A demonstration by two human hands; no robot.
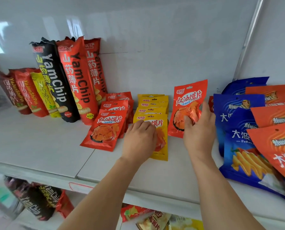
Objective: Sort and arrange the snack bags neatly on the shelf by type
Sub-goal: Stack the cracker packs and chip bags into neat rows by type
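Red snack pouch (188, 107) stands upright in the right hand's (199, 128) grip, pinched at its lower right edge above the shelf (39, 146). Left hand (139, 140) rests flat, fingers loose, on the front yellow pouch (161, 143), just beside the red pouch row (105, 130).

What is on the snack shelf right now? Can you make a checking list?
Surface: white shelf, front left bare.
Job's things: red small bags row; yellow small bags row; tall yam chip bags leaning at back; blue and orange big bags piled right.
Clutter: nothing seen.
Hands: left hand rests on front yellow bag; right hand holds a red bag upright.
Cables: nothing seen.
Surroundings: lower shelf holds more snacks.
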